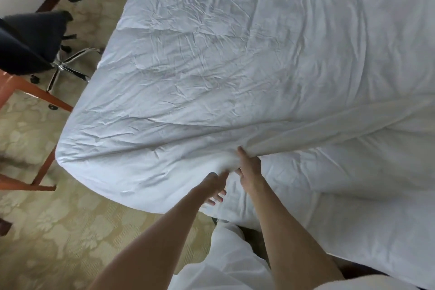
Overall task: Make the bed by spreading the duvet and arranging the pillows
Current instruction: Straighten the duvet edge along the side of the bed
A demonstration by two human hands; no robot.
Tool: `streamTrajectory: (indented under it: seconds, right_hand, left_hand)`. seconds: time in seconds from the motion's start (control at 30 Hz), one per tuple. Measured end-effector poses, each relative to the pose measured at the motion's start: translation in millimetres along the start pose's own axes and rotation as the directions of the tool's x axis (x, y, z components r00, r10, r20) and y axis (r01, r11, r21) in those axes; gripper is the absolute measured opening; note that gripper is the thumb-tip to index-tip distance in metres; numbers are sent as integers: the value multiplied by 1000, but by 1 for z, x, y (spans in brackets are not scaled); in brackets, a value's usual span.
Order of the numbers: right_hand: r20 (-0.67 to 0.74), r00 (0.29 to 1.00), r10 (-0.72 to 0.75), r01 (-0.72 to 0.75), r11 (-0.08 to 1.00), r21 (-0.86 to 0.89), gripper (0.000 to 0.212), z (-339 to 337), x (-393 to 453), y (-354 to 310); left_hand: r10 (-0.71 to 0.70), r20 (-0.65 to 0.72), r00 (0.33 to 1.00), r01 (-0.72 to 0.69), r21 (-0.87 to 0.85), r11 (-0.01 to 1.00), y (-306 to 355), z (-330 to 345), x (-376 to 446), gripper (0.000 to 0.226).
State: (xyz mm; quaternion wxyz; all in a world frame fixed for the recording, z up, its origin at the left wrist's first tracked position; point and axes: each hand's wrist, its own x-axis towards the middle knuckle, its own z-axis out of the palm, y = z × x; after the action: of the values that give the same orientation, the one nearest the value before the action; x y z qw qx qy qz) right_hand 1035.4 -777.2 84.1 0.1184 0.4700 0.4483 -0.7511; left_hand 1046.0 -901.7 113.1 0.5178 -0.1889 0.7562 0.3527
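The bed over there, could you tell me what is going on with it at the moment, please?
A person is making the bed. Their right hand grips a bunched fold of the white duvet near the bed's near edge, pulling a taut ridge across it. The left hand lies with fingers spread on the fabric just beside it. The duvet covers the bed but is wrinkled. No pillows can be made out.

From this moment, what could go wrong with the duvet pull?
1. The right hand grips the duvet at one bunched point, with a taut ridge running toward the right; pulling from there may drag it askew rather than flatten it.
2. The left hand only has its fingers on the fabric, so that side may slip or stay creased.
3. White fabric hangs by the person's legs and could catch underfoot.
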Motion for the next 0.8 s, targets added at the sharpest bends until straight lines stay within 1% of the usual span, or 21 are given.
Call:
streamTrajectory:
  seconds: [0.03,0.07,0.1,0.13,0.17,0.2,0.23,0.27,0.3,0.33,0.37,0.43,0.47,0.5,0.53,0.57,0.63,0.7,0.77,0.8]
  right_hand:
    - [4,1000,-24,24,1000,11,16,7,-5,-9]
    - [9,999,-42,42,999,8,20,14,-8,-19]
    - [8,998,-57,57,998,-2,22,20,-13,-30]
    - [-3,998,-68,68,998,-10,23,26,-15,-40]
    - [-11,997,-73,73,997,-12,22,31,-17,-50]
    - [-11,997,-77,77,997,-15,21,36,-17,-57]
    - [-4,996,-89,89,996,-16,21,41,-19,-65]
    - [10,994,-105,105,994,-7,24,46,-20,-72]
    - [27,993,-119,119,993,6,26,51,-22,-76]
    - [34,991,-129,128,991,22,24,56,-24,-78]
    - [31,989,-147,146,988,45,19,61,-26,-80]
    - [-9,982,-190,190,979,67,10,71,-34,-88]
    - [-35,977,-213,214,975,61,11,77,-39,-94]
    - [-58,973,-225,228,972,49,15,82,-42,-99]
    - [-81,969,-232,236,971,39,21,86,-42,-103]
    - [-101,967,-233,238,971,37,26,90,-42,-106]
    - [-140,962,-236,246,967,62,33,95,-45,-108]
    - [-197,949,-244,267,959,96,35,101,-50,-108]
    - [-261,932,-251,291,948,129,32,109,-55,-106]
    - [-272,931,-244,294,942,161,30,115,-56,-103]
  left_hand:
    - [-11,60,998,18,-119,993,3,-3,-3,60]
    - [-2,130,992,38,-274,961,6,-6,-7,58]
    - [27,166,986,51,-448,893,8,-11,-9,54]
    - [61,155,986,51,-632,773,10,-19,-9,52]
    - [80,109,991,40,-798,601,13,-29,-8,52]
    - [88,56,994,17,-921,389,16,-41,-7,56]
    - [95,14,995,-3,-985,174,19,-54,-7,59]
    - [114,-7,993,-5,-1000,-16,21,-68,-9,57]
    - [136,-9,991,12,-988,-153,23,-80,-13,50]
    - [151,0,988,40,-965,-260,22,-89,-16,40]
    - [154,18,988,70,-938,-339,20,-97,-20,32]
    - [132,17,991,70,-910,-409,14,-114,-26,29]
    - [118,-4,993,48,-901,-432,8,-123,-27,30]
    - [93,-24,995,21,-890,-455,2,-133,-28,39]
    - [60,-35,998,-1,-873,-487,-7,-144,-27,55]
    - [20,-35,999,-20,-854,-520,-17,-157,-25,66]
    - [-36,-54,998,-65,-837,-543,-36,-184,-28,69]
    - [-49,-94,994,-106,-842,-529,-55,-216,-29,64]
    - [-45,-151,988,-155,-875,-459,-72,-247,-30,37]
    - [-31,-179,983,-176,-894,-413,-78,-260,-32,25]
